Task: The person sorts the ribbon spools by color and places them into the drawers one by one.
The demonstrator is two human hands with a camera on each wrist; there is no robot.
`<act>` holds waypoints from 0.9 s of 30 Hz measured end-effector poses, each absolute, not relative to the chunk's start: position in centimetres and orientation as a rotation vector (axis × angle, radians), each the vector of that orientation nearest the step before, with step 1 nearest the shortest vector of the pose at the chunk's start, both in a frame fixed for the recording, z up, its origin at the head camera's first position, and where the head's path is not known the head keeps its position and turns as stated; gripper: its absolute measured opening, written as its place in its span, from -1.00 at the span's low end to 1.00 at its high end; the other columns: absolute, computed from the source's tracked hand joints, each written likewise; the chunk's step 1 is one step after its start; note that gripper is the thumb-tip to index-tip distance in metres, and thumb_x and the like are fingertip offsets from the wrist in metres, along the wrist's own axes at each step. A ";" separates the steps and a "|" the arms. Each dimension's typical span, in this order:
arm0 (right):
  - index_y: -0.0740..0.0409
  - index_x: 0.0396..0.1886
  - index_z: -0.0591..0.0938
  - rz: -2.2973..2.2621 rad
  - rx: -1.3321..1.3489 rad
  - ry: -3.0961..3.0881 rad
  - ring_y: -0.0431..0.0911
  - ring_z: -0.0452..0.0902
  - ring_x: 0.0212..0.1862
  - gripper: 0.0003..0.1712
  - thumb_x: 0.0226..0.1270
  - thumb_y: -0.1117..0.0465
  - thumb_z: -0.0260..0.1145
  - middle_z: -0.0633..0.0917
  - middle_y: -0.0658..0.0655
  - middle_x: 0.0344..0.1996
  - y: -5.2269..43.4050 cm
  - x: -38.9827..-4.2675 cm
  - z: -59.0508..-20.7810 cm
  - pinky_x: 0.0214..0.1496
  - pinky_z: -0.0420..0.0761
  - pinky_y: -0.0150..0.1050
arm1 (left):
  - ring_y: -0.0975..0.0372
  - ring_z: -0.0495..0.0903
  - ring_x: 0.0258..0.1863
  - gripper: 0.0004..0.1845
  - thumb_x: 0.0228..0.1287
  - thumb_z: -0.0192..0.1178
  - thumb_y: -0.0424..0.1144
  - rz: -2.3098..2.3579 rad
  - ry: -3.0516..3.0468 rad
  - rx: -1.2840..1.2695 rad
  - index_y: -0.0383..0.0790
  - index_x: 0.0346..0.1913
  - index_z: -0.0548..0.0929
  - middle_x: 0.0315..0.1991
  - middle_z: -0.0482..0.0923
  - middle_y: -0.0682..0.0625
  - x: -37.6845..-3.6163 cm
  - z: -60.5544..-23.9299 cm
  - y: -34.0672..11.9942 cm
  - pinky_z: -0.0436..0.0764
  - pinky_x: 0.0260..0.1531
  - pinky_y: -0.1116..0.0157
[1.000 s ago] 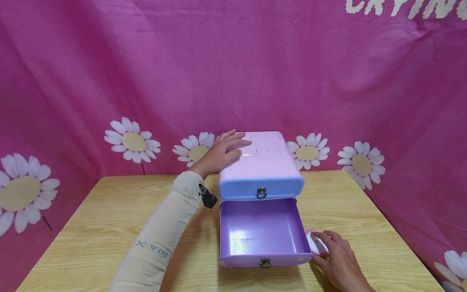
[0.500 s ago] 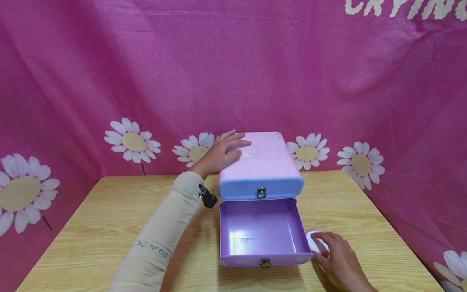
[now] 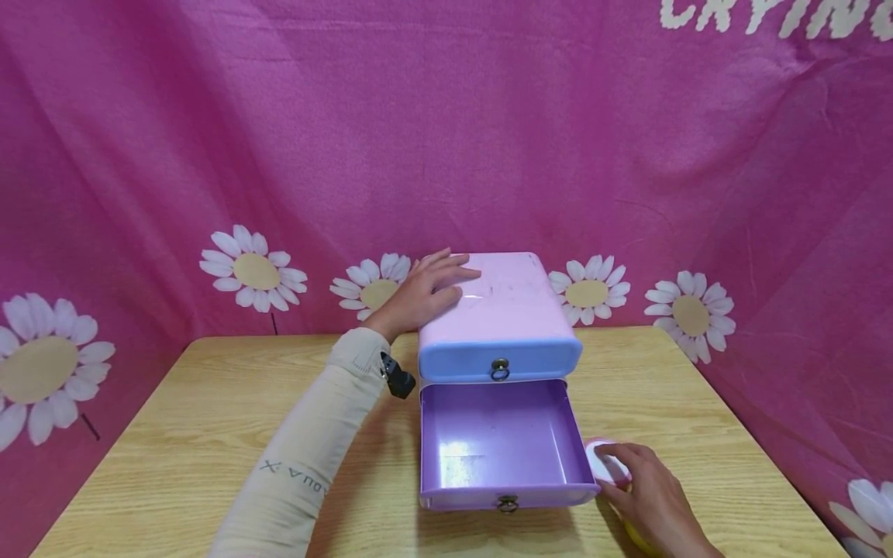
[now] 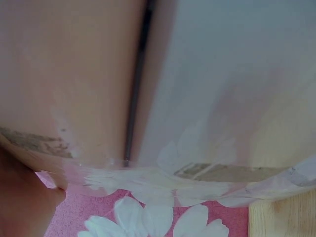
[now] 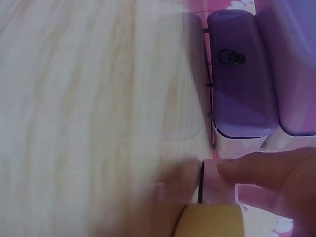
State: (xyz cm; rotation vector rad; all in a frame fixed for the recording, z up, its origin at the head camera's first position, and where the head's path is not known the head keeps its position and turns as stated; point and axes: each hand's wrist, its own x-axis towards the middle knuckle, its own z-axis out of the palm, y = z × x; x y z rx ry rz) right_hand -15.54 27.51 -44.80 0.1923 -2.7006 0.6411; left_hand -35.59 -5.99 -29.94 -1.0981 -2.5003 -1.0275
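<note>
R hand [image 3: 652, 504] is curling over a small pink-and-white item [image 3: 605, 463] w/ a yellow part [image 5: 212, 221], gripping it on the table [image 3: 174, 434] just beside the open purple drawer [image 3: 498, 438]. Above the drawer, the blue one [image 3: 498, 360] is sitting shut. Further back, L hand [image 3: 425, 291] is lying flat, fingers straight, on top of the pink box [image 3: 509, 298].

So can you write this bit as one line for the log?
left hand: rests flat on drawer box top | bottom drawer: open, empty | right hand: holds small pink-white item beside drawer
</note>
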 end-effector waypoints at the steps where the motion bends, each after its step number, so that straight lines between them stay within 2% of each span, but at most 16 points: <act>1: 0.05 -0.06 0.70 0.644 0.187 -2.697 -0.21 0.52 -0.37 -0.52 -0.09 0.28 0.56 0.65 0.18 -0.09 27.5 -15.5 -44.8 -0.31 0.49 -0.15 | 0.08 -0.05 0.50 -0.55 0.35 -0.05 -0.11 -1.026 -2.501 -1.097 -0.05 0.25 0.56 0.42 0.26 0.00 -35.6 -30.0 -6.0 -0.22 0.37 -0.21; 4: 0.05 -0.08 0.70 0.652 0.183 -2.684 -0.32 0.49 -0.45 -0.53 -0.10 0.29 0.56 0.65 0.19 -0.11 27.4 -15.6 -44.6 -0.32 0.48 -0.19 | 0.07 -0.05 0.50 -0.55 0.35 -0.05 -0.10 -1.025 -2.497 -1.099 -0.04 0.25 0.56 0.42 0.26 -0.01 -35.7 -30.0 -6.0 -0.23 0.36 -0.21; 7: 0.06 -0.08 0.70 0.665 0.181 -2.677 -0.31 0.52 -0.45 -0.54 -0.08 0.29 0.56 0.64 0.22 -0.10 27.3 -15.7 -44.2 -0.29 0.50 -0.14 | 0.06 -0.05 0.49 -0.55 0.35 -0.05 -0.10 -1.022 -2.493 -1.100 -0.04 0.25 0.56 0.42 0.27 -0.01 -35.7 -30.1 -6.0 -0.23 0.36 -0.21; 11: 0.06 -0.03 0.68 0.705 0.145 -2.712 -0.07 0.59 -0.26 -0.55 -0.01 0.25 0.53 0.60 0.26 -0.04 27.0 -15.7 -43.3 -0.14 0.53 0.02 | 0.06 -0.05 0.50 -0.54 0.35 -0.05 -0.09 -1.026 -2.494 -1.100 -0.04 0.25 0.56 0.42 0.26 -0.01 -35.8 -30.1 -6.0 -0.22 0.37 -0.21; 14: 0.06 0.02 0.65 0.757 0.104 -2.743 0.13 0.55 -0.06 -0.55 0.08 0.20 0.49 0.57 0.29 0.01 27.0 -15.6 -42.5 -0.02 0.48 0.14 | 0.09 -0.06 0.50 -0.54 0.35 -0.05 -0.09 -1.029 -2.499 -1.096 -0.03 0.25 0.56 0.42 0.26 -0.01 -35.7 -30.1 -6.0 -0.22 0.37 -0.20; 16: 0.07 0.02 0.64 0.785 0.092 -2.734 0.19 0.50 0.05 -0.57 0.11 0.18 0.48 0.57 0.28 0.02 26.9 -15.5 -42.2 0.03 0.45 0.16 | 0.10 -0.07 0.50 -0.55 0.35 -0.05 -0.10 -1.034 -2.501 -1.095 -0.03 0.25 0.56 0.42 0.26 -0.02 -35.6 -30.0 -6.0 -0.23 0.37 -0.20; 23: 0.07 -0.14 0.60 0.732 0.125 -2.590 0.06 0.51 -0.04 -0.61 0.01 0.20 0.53 0.61 0.20 -0.09 26.7 -15.3 -41.4 -0.08 0.40 -0.09 | 0.06 -0.06 0.50 -0.56 0.36 -0.04 -0.12 -1.045 -2.495 -1.106 -0.05 0.24 0.57 0.42 0.26 -0.03 -35.6 -29.9 -6.1 -0.25 0.37 -0.19; 27: 0.07 -0.18 0.60 0.719 0.137 -2.533 0.09 0.52 -0.03 -0.60 -0.05 0.23 0.55 0.62 0.23 -0.08 26.5 -15.2 -40.5 -0.08 0.43 -0.03 | 0.03 -0.04 0.49 -0.56 0.35 -0.03 -0.14 -1.060 -2.486 -1.115 -0.07 0.24 0.57 0.42 0.27 -0.04 -35.5 -29.9 -6.1 -0.25 0.38 -0.16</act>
